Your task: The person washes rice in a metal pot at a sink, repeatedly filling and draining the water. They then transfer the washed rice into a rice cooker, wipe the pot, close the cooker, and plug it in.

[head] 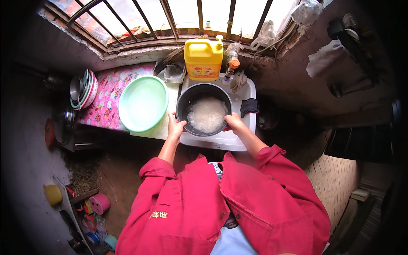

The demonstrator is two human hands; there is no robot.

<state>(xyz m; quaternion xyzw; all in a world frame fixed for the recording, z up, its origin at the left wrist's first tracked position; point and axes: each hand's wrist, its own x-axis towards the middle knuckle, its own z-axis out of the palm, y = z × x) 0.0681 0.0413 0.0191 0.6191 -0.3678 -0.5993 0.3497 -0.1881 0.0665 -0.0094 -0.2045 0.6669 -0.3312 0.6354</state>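
Observation:
A dark round pot (181,110) with whitish, cloudy contents, which look like rice in water, is held over the white sink (250,127). My left hand (176,125) grips its left side, thumb on the rim. On the right side my right hand (233,121) grips the pot near its rim. The fingers under the pot are mostly hidden. Just behind the pot stands a yellow plastic jug (204,60) with a pump top. Beside the jug is a tap with an orange handle (234,63). A dark cloth (249,107) hangs over the sink's right edge.
Left of the sink, a light green basin (143,103) sits on the counter, partly over a pink floral cover (106,95). Stacked bowls (91,91) stand farther left. A small clear plastic container (174,74) is behind the basin. A barred window (188,19) rises beyond the sink.

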